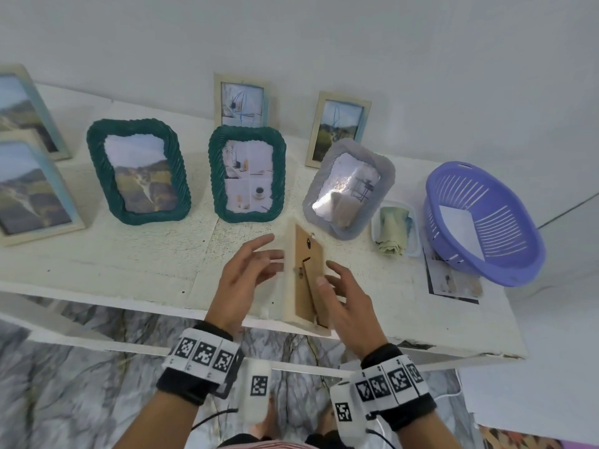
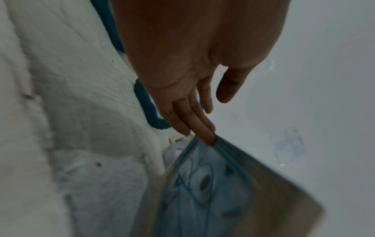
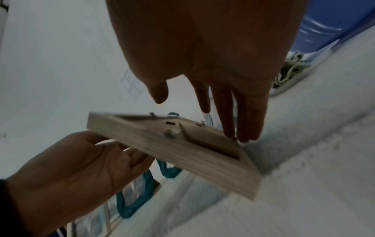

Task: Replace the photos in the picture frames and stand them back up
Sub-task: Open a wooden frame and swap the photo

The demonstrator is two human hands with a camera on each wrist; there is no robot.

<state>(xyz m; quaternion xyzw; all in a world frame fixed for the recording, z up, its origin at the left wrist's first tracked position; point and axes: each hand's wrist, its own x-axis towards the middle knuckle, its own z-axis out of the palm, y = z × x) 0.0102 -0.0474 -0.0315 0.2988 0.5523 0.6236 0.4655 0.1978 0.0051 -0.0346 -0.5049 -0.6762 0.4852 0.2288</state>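
A cream wooden frame (image 1: 303,273) stands tilted near the table's front edge, its brown backing and easel leg toward me. My left hand (image 1: 259,257) has straight fingers (image 2: 209,137) that touch the frame's front side, where a blue scribbled photo (image 2: 202,192) shows behind glass. My right hand (image 1: 337,280) is on the frame's right, fingers (image 3: 245,133) straight with the tips at its far edge (image 3: 202,128) and the thumb held apart. Neither hand curls round the frame (image 3: 182,154).
Two green wicker frames (image 1: 139,171) (image 1: 248,173), a grey wicker frame (image 1: 350,186) and cream frames (image 1: 241,100) (image 1: 337,129) stand behind. Two larger frames (image 1: 32,186) are at the left. A purple basket (image 1: 486,218) holds white paper, over a loose photo (image 1: 453,281). A cloth (image 1: 393,230) lies in a small tray.
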